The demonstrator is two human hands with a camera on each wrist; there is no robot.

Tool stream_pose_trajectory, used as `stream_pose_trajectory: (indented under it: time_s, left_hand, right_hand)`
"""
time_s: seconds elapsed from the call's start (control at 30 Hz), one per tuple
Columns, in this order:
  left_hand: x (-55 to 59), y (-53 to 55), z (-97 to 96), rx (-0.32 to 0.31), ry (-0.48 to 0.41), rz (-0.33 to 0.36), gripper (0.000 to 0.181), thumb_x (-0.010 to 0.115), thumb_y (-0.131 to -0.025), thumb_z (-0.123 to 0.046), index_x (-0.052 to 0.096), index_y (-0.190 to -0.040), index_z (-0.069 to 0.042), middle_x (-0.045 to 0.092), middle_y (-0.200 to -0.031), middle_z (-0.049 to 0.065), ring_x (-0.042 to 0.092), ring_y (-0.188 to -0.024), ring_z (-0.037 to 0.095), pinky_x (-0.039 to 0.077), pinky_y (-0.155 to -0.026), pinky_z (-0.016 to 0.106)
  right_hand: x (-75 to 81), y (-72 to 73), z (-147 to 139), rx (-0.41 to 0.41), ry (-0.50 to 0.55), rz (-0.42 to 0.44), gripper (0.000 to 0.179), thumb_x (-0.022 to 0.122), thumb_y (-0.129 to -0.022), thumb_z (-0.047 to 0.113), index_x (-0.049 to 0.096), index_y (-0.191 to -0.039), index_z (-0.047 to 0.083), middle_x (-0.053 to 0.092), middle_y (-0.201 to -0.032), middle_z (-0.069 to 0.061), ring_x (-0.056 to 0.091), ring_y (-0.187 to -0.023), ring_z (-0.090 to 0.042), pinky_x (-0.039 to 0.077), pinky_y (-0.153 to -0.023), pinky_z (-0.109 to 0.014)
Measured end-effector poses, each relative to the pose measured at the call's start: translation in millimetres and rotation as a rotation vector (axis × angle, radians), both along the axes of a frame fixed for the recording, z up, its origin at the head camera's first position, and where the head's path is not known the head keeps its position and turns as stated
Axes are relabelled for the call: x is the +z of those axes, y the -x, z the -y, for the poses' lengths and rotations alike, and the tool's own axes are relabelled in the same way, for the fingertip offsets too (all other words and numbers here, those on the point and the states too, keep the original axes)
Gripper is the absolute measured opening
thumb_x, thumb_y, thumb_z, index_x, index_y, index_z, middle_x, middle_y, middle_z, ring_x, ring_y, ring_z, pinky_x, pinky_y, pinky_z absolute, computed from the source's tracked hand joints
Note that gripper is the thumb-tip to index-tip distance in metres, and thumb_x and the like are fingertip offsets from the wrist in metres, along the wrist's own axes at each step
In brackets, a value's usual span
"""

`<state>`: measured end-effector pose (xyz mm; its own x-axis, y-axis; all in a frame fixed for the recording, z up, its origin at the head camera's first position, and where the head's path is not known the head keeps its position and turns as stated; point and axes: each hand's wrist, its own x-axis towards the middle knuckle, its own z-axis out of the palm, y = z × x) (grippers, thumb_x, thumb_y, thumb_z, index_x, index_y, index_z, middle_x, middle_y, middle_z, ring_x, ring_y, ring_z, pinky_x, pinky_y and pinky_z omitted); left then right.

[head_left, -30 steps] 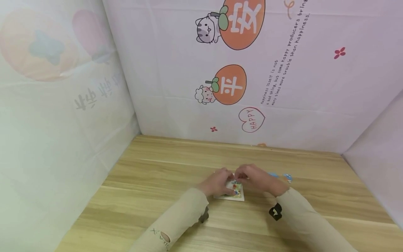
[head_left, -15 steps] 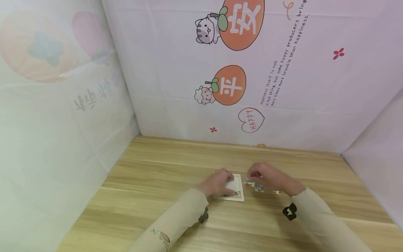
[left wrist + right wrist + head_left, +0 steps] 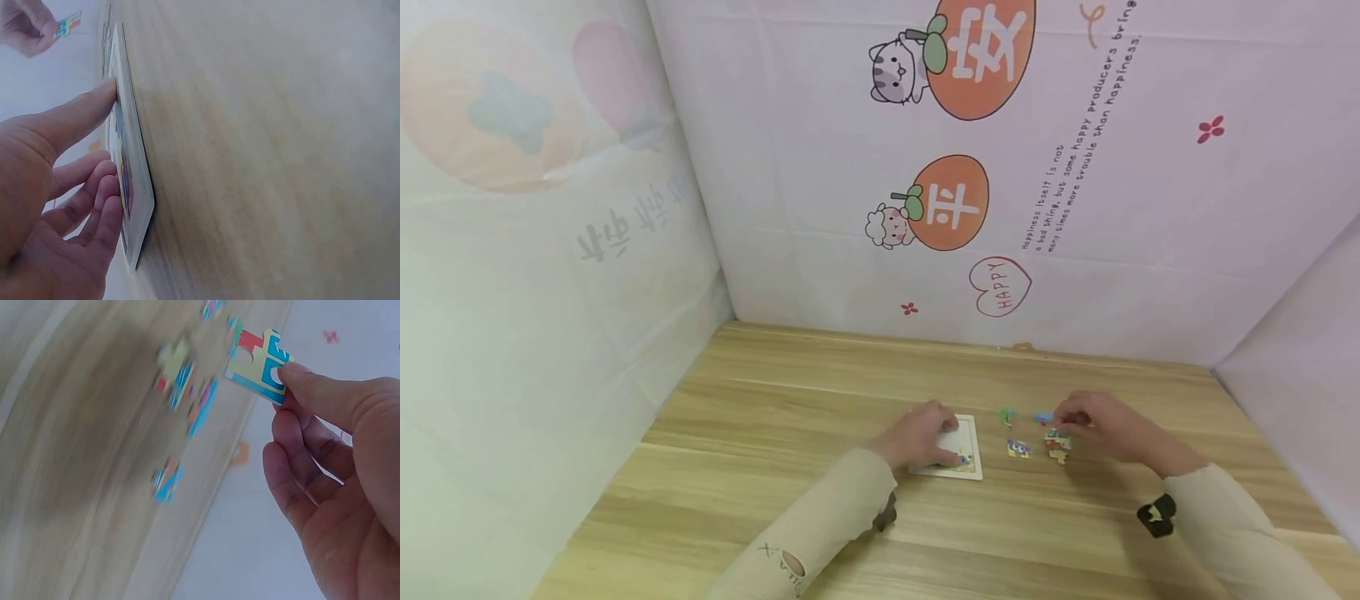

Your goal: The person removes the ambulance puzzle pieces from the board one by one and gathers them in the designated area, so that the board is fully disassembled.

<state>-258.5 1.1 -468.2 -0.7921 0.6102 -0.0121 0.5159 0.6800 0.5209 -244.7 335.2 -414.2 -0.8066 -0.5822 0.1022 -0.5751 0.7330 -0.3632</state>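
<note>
My left hand (image 3: 917, 437) rests on a small white-bordered jigsaw board (image 3: 968, 433), thumb and fingertips touching its upper face. Coloured pieces lie in the board's near right corner, partly hidden by that hand. To the right, above the table, my right hand (image 3: 1105, 427) pinches a jigsaw piece (image 3: 253, 365) between thumb and fingers. This piece is pale yellow with blue and red print. Loose pieces lie below and left of the right hand: a green and blue one (image 3: 1007, 417), a purple one (image 3: 1018, 448), a blue one (image 3: 1042, 418) and a yellow one (image 3: 1058, 456).
The wooden table (image 3: 820, 400) meets a printed white sheet (image 3: 820, 275) at its back edge. More sheeting closes in the left side (image 3: 550, 333) and the right side (image 3: 1330, 375).
My right hand has moved away from the board to the right, over the loose pieces, holding a piece. Less coloured print shows on the board. My left hand has stayed put.
</note>
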Motion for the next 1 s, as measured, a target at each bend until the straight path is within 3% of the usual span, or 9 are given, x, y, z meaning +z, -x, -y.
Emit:
stream_pose_trajectory:
  time_s: [0.27,0.47,0.67,0.87,1.0]
  left_hand:
    - [-0.4,1.2,0.8,0.000,-0.002,-0.007,0.055,0.088,-0.087,-0.034,0.069,-0.131,-0.007,0.066,-0.122,0.002,0.061,-0.110,0.010,0.052,-0.103,0.022]
    - [-4.4,2.4,-0.4,-0.001,0.016,-0.022,0.052,0.087,-0.089,-0.036,0.069,-0.130,-0.009,0.065,-0.120,-0.001,0.060,-0.107,0.008,0.052,-0.101,0.020]
    - [-1.7,1.5,-1.3,0.006,0.016,-0.004,0.053,0.087,-0.088,-0.035,0.069,-0.130,-0.008,0.065,-0.121,-0.001,0.060,-0.106,0.007,0.052,-0.101,0.020]
    - [-2.1,1.4,-1.3,0.005,0.013,-0.005,0.054,0.087,-0.088,-0.034,0.069,-0.131,-0.007,0.065,-0.121,0.000,0.061,-0.107,0.009,0.052,-0.101,0.020]
    - [-1.6,0.9,-1.3,0.007,0.014,-0.003,0.054,0.087,-0.088,-0.034,0.069,-0.131,-0.007,0.065,-0.122,0.001,0.061,-0.109,0.009,0.052,-0.102,0.021]
  right_hand:
    - [-3.7,6.3,-41,-0.078,-0.039,0.005,0.009,0.073,-0.097,0.005,0.077,-0.094,0.012,0.073,-0.090,0.008,0.051,-0.076,0.007,0.050,-0.064,-0.021]
    - [-14.0,6.6,-60,-0.091,-0.047,0.024,0.007,0.075,-0.095,0.006,0.080,-0.097,0.009,0.078,-0.094,0.001,0.061,-0.079,0.006,0.055,-0.066,-0.021]
    - [-24.4,6.8,-66,-0.097,-0.055,0.056,0.009,0.075,-0.094,0.005,0.081,-0.096,0.012,0.079,-0.099,-0.003,0.067,-0.087,0.000,0.058,-0.072,-0.023]
    - [-31.0,8.5,-64,-0.116,-0.085,0.056,0.007,0.078,-0.093,0.010,0.083,-0.093,0.014,0.079,-0.100,-0.004,0.073,-0.090,-0.018,0.059,-0.074,-0.027]
    - [-34.8,9.4,-62,-0.125,-0.089,0.053,0.007,0.078,-0.093,0.012,0.083,-0.093,0.016,0.080,-0.100,-0.003,0.073,-0.090,-0.020,0.059,-0.075,-0.028]
